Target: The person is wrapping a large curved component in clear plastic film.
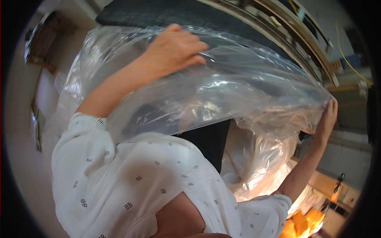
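Observation:
A large clear plastic bag (238,87) stretches across the middle of the view, crinkled and shiny. My left hand (176,47) grips its upper edge near the top centre, fingers curled over the film. My right hand (326,121) holds the bag's far right edge with fingers closed on the plastic. Something dark (210,139) shows through and below the bag between my arms. My white patterned sleeves fill the lower left.
A dark textured surface (158,14) lies behind the bag at the top. A metal-edged frame or rail (301,43) runs diagonally at the upper right. Orange objects (303,224) sit at the lower right. A yellow cord (349,63) hangs at the right.

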